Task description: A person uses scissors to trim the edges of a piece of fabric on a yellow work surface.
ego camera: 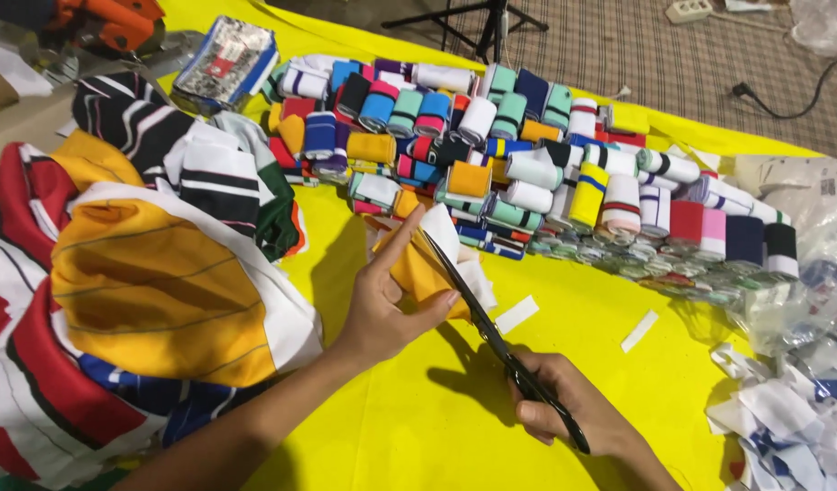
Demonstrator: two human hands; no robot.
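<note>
Yellow-white cloth piece (425, 264) pinched in left hand (382, 305); scissors (491, 332) gripped by right hand (569, 409), blades in cloth. Cloth best kept taut, thumb clear of blades.

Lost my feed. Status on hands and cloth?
Left hand holds the yellow cloth piece. Right hand grips scissors, blades at cloth. Nothing blocking.

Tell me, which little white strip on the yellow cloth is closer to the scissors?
The wider white strip, lying just right of the scissors blades. The thinner white strip lies farther right, toward the scrap pile.
</note>
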